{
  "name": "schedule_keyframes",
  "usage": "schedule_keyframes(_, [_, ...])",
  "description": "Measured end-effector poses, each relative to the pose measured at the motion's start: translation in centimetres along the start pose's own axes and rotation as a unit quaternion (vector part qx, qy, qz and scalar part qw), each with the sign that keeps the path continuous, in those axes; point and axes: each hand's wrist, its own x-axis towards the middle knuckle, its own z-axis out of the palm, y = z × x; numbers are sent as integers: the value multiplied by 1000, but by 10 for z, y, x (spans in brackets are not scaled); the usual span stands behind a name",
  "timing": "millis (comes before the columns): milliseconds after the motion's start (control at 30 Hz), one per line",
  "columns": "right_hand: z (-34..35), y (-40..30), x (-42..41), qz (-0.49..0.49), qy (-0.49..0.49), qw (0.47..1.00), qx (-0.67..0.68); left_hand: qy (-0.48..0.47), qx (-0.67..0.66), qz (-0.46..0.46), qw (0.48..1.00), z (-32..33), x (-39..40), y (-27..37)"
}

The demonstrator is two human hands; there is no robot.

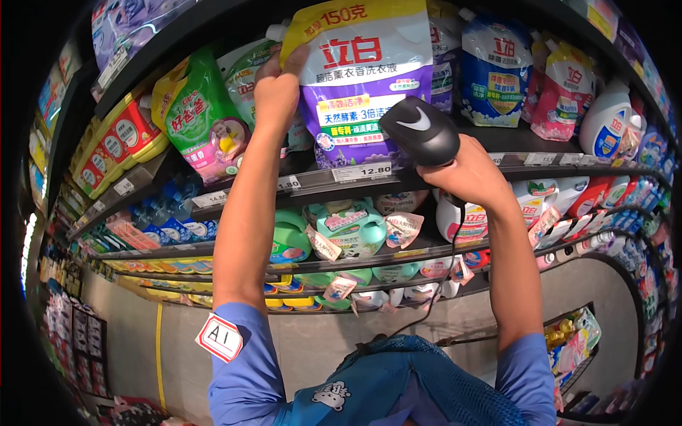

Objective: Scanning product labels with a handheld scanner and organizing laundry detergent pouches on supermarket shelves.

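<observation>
My left hand (279, 88) grips the upper left edge of a large purple, white and yellow pouch of Liby laundry detergent (367, 80). The pouch stands upright at the shelf's front edge, above a price label (362, 171). In my right hand (469, 173) is a black handheld barcode scanner (421, 130), its head over the pouch's lower right front. A dark cable (452, 255) hangs from the scanner towards my waist. Part of the pouch's printing is hidden behind the scanner.
A green detergent pouch (200, 117) stands to the left, a blue pouch (495, 69) and a pink pouch (565, 90) to the right. Lower shelves hold bottles, including a mint-green jug (349, 229). A shopping basket with goods (575, 341) sits at lower right.
</observation>
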Motion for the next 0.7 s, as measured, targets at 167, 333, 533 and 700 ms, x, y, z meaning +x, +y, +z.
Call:
schedule_keyframes(167, [-5, 11, -1, 20, -16, 999, -41, -111, -1, 0, 994, -24, -18, -7])
schedule_keyframes(333, [-1, 19, -5, -80, 19, 992, -92, -269, 94, -125, 950, -58, -46, -8])
schedule_keyframes(533, [0, 28, -3, -76, 2, 989, -124, -216, 55, -112, 968, -61, -48, -18])
schedule_keyframes(700, [11, 39, -2, -132, 34, 975, -177, -167, 99, -134, 972, -62, -35, -25])
